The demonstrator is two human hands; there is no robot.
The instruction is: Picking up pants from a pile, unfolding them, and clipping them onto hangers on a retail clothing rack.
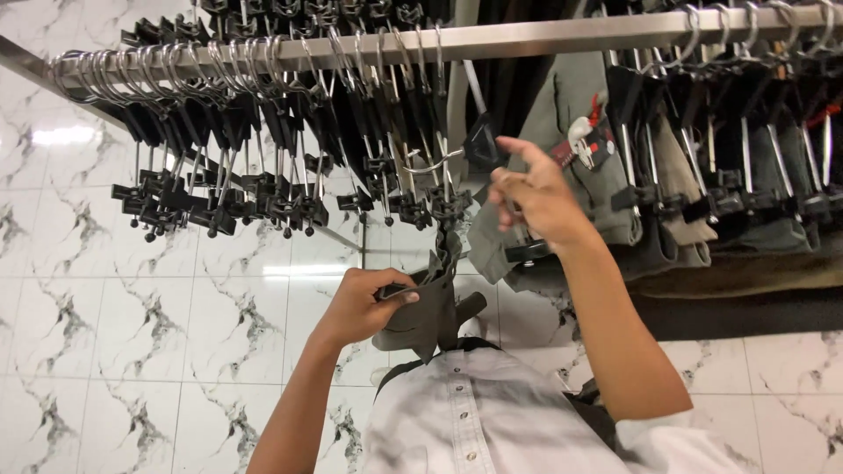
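Left grip: our left hand (364, 303) was clamped on a folded grey-green garment (426, 312), thumb across its upper edge and fingers curled under.
Right grip: our right hand (536, 197) was raised higher, fingers loosely spread; we could not tell for sure whether it pinched the black clip hanger (527, 250) showing just below the palm.
Garment: it sat low in the middle, in front of our white button shirt (483, 412), with its top reaching up to the clips of the nearest empty hanger.
Empty hangers: a dense row of black clip hangers (263, 167) with metal hooks hung to the left of our hands, none carrying clothes.
Rail: a steel rail (527, 37) ran across the top and carried every hook.
Hung trousers: grey, tan and dark trousers (702, 219) hung clipped on the right, just beside our right hand.
Floor: white marble-patterned floor tiles (105, 316) lay beneath.
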